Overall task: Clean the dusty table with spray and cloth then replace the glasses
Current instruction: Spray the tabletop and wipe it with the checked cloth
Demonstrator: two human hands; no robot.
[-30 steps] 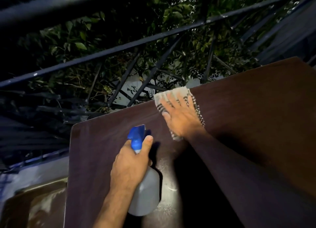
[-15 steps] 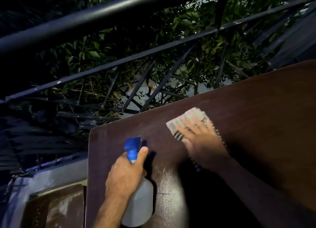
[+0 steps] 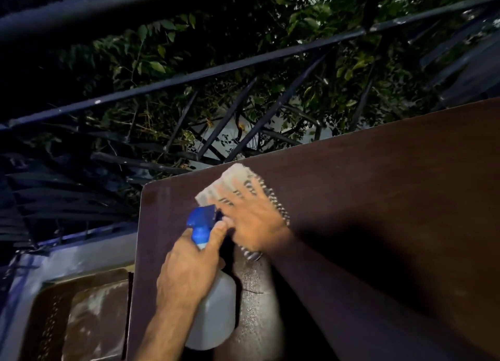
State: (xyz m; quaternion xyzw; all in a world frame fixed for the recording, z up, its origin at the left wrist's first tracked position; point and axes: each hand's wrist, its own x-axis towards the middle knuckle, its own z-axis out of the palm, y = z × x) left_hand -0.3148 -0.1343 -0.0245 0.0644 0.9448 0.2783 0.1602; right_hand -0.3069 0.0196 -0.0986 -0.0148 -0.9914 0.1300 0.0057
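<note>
A: Describe the surface.
B: The table (image 3: 365, 198) is a flat, dark brown slab with a rounded corner; its near part carries a pale speckled film. A black metal railing (image 3: 243, 63) and leaves (image 3: 151, 63) stand behind it.

A: Position of the cloth?
B: The cloth (image 3: 238, 176) lies flat near the table's far edge. It is pale fabric with dark stripes. The right hand (image 3: 254, 220) presses on it, fingers straight and spread, blurred.

A: And the bottle?
B: The left hand (image 3: 189, 271) grips the bottle (image 3: 216, 314) at the neck, thumb along the blue sprayer (image 3: 201, 220). The body is translucent white plastic, rounded.
</note>
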